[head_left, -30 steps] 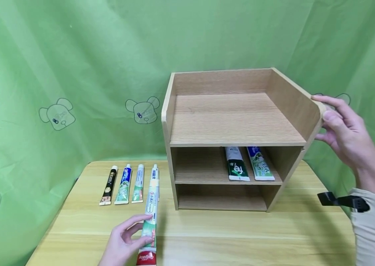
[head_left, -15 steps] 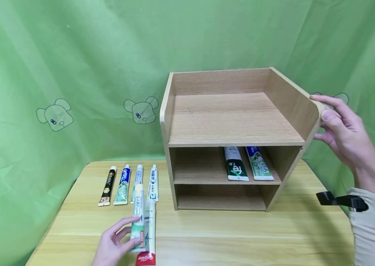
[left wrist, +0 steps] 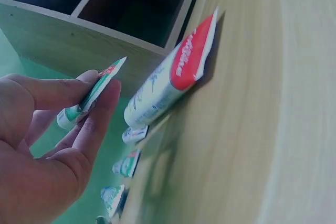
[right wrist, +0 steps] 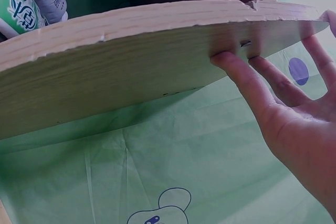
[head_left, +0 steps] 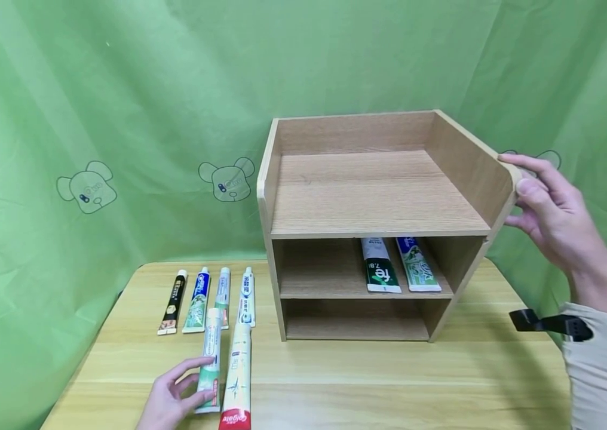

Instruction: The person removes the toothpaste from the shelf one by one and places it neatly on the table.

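Observation:
My left hand (head_left: 171, 391) pinches a white and green toothpaste tube (head_left: 211, 349) between thumb and fingers, cap pointing away from me. In the left wrist view this tube (left wrist: 101, 88) shows edge-on, raised above the table. Close on its right lies a larger white Colgate toothpaste tube (head_left: 236, 376) with a red end. My right hand (head_left: 564, 218) rests on the upper right side panel of a wooden shelf unit (head_left: 379, 191). In the right wrist view its fairly straight fingers (right wrist: 244, 82) touch the panel's outer face.
Behind the held tube stand a black tube (head_left: 173, 303), a blue-green tube (head_left: 198, 301), a pale tube (head_left: 223, 292) and a white-blue tube (head_left: 247, 298) in a row. The middle shelf holds a dark green tube (head_left: 381, 269) and a blue-green tube (head_left: 417, 266). A green curtain (head_left: 120, 89) hangs behind.
My left hand has moved the held tube left, off the line of the Colgate tube, which now shows fully. The right hand keeps its place on the shelf unit.

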The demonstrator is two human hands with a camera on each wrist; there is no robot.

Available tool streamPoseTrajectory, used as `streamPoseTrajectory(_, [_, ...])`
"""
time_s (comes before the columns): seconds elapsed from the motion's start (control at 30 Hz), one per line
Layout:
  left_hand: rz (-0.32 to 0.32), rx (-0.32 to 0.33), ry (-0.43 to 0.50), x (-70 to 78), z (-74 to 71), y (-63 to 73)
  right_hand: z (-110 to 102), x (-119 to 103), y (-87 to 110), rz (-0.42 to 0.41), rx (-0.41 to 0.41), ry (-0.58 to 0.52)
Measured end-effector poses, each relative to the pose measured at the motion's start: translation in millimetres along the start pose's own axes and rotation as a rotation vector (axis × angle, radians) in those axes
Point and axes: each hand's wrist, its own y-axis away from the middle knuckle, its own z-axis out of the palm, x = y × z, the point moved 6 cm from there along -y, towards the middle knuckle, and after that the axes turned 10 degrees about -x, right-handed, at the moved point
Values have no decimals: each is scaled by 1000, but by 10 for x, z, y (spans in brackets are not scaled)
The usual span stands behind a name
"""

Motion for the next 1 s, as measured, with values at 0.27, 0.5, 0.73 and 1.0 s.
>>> streamPoseTrajectory(0.27, [-11,-26,-34,-109,-56,-24,-2,12,0,-6,-4,-20])
streamPoseTrajectory(0.5, [-16,-57,-44,-210,-85,-39,-1,7,-6,-9,5,-9])
streamPoseTrajectory(0.73, [-58,-49,-79,-259,-108,-33,1,3,-4,-14,-5,-16])
streamPoseTrajectory(1.0, [-98,-125,13,-314,-79,-46,-6,4,1,-4,1,-13])
